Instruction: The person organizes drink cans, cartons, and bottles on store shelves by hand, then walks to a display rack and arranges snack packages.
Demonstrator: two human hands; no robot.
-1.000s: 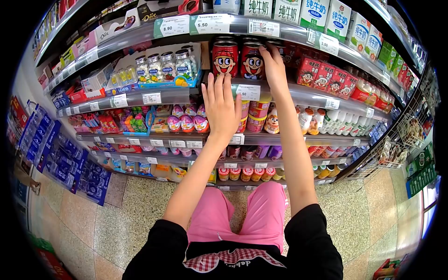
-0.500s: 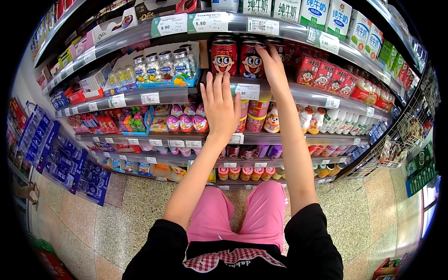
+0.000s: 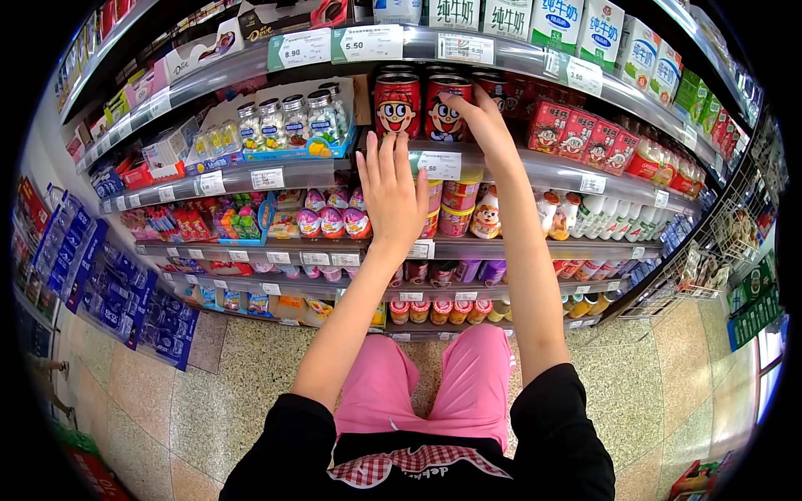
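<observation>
Store shelf (image 3: 560,167), speckled tile floor (image 3: 610,401) below
L hand (image 3: 394,196) flat n open by left red can (image 3: 398,102) on shelf, holding nothing; R hand (image 3: 489,132) w/ thumb at right red can (image 3: 446,113), can't tell if gripped.

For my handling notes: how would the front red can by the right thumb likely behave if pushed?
The red can looks glossy and metallic, so probably stiff and slippery. Standing taller than wide, it might tip if the right hand pushes near its top. Its round body could roll once down.
</observation>
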